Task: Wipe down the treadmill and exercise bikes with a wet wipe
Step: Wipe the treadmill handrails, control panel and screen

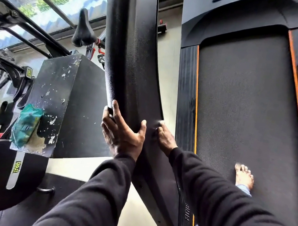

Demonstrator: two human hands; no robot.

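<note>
Treadmill upright [131,56]: stood black and curved between the two hands, rising from the left edge of the deck.
Left hand [122,134]: wrapped around the upright's lower part, fingers on its left edge, thumb spread across its face.
Right hand [164,137]: curled on a white wet wipe [160,122], pressing it to the upright's right edge; only a small bit of the wipe showed.
Treadmill belt [244,107]: lay to the right, dark, bordered by orange strips; a bare foot [244,176] stood near its lower end.
Wet-wipe pack [26,124]: green, lay on the near edge of a scuffed black box [57,88] left of the upright; its contents could not be seen.
Exercise bike saddle [84,29]: showed beyond the box, close beside the upright.
Sleeves [226,210]: black, on both arms.
</note>
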